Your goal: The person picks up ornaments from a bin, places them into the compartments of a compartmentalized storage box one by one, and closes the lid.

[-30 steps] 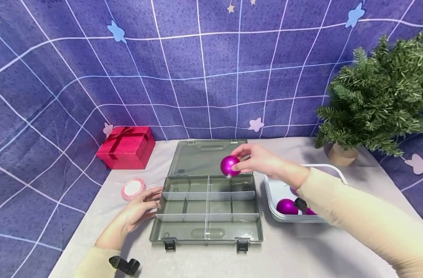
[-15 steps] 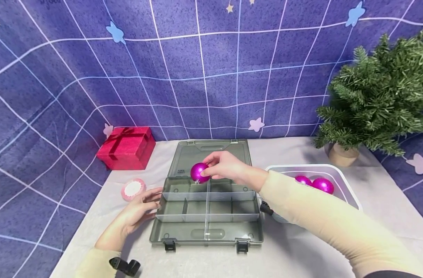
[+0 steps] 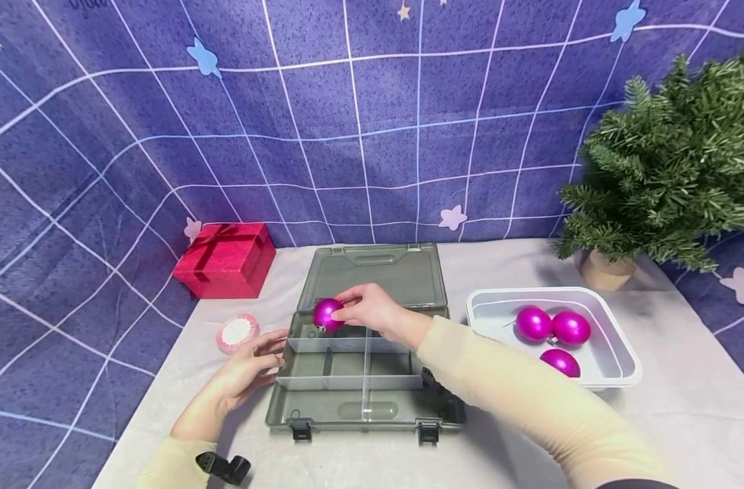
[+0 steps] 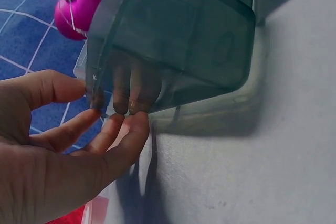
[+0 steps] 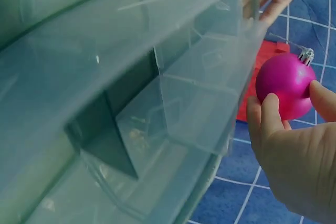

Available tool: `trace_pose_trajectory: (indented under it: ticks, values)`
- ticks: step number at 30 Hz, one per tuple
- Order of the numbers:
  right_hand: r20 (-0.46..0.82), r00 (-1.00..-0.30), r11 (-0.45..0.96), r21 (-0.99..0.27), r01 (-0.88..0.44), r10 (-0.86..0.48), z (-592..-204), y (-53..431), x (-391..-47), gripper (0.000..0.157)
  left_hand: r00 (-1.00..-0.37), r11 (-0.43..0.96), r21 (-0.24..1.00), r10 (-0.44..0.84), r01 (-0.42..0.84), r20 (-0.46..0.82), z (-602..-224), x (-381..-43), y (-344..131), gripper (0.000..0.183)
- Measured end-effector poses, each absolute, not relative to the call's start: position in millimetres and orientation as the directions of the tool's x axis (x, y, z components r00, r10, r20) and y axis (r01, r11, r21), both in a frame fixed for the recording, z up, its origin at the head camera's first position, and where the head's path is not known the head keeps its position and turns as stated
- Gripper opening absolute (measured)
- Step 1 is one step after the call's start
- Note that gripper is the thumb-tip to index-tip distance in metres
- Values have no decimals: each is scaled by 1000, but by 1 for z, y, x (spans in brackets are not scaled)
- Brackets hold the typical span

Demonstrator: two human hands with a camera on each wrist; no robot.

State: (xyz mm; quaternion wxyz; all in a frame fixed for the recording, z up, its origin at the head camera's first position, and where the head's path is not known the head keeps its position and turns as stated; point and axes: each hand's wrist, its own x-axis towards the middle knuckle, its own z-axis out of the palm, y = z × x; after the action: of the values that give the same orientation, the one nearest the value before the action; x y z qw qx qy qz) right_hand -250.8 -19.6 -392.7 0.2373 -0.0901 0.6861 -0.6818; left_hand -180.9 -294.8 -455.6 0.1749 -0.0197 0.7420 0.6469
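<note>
My right hand (image 3: 375,314) pinches a shiny magenta Christmas bauble (image 3: 328,315) between thumb and fingers. The bauble is over the back-left compartment of an open, see-through grey-green organizer box (image 3: 323,404), its silver cap and hanging string showing in the right wrist view, where the ball (image 5: 285,86) stands out past the dividers. On the box's left side, the fingertips of my left hand (image 3: 240,373) rest against the outer wall, the fingers loosely bent. From close up, the left wrist view has this hand (image 4: 68,150) at the wall's corner, with its fingers mirrored in the plastic.
A white tub (image 3: 622,353) on the right contains three more magenta baubles (image 3: 533,324). The box's lid (image 3: 384,272) lies folded back. A pink-and-white round item (image 3: 236,333) and a red gift box (image 3: 225,261) are at left. A small artificial fir tree (image 3: 671,170) stands back right.
My right hand has carried the bauble leftward and a little lower, from the right half of the box to its back-left compartment. The left hand keeps its place at the wall.
</note>
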Motion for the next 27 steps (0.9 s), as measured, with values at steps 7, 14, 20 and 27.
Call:
trace_pose_trajectory:
  ticks: [7, 14, 20, 27]
  values:
    - [-206, -892, 112, -978, 175, -402, -403, -35, -253, 37, -938, 159, 953, 196, -257, -286, -455, -180, -296, 69]
    - [-225, -907, 196, -967, 164, -356, -412, -44, -252, 33, -941, 165, 957, 204, -239, -270, -454, -179, -295, 69]
    - [-273, -880, 196, -958, 211, -389, -412, -46, -255, 27, -944, 163, 957, 191, -241, -271, -455, -179, -295, 69]
    - [-330, -820, 183, -944, 276, -467, -410, -45, -257, 36, -942, 156, 959, 207, -234, -264, -455, -179, -296, 69]
